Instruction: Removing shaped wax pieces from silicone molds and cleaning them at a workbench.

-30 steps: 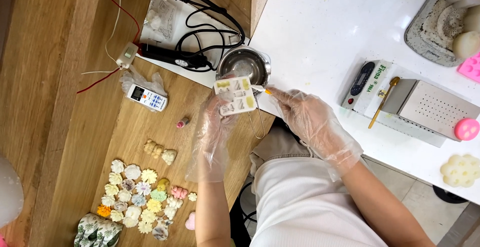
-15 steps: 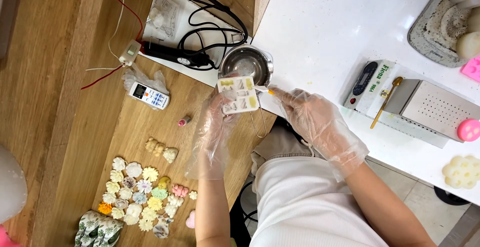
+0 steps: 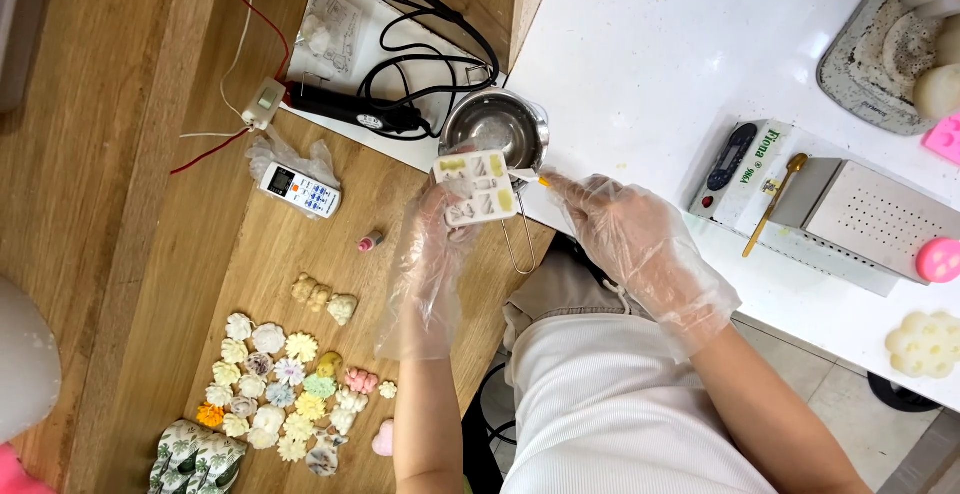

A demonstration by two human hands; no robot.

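My left hand (image 3: 438, 244), in a loose clear plastic glove, holds a small white silicone mould (image 3: 478, 188) with several cavities, some filled with yellowish material. My right hand (image 3: 632, 241), also gloved, pinches a thin stick-like tool (image 3: 530, 178) whose tip touches the mould's right edge. Both hands hover just in front of a small steel pot (image 3: 496, 124) with a wire handle, standing at the edge of the white counter (image 3: 680, 44).
Many small pastel flower-shaped pieces (image 3: 285, 384) lie on the wooden table (image 3: 140, 204). A remote control (image 3: 299, 191), a power strip (image 3: 345, 112) with black cables, a metal scale box (image 3: 850, 219) with a gold spoon (image 3: 770, 202), a pink mould (image 3: 940, 259) and a grey tray (image 3: 880, 44) surround the hands.
The hands and mould have shifted slightly; the right hand's tool tip stays at the mould's right edge.
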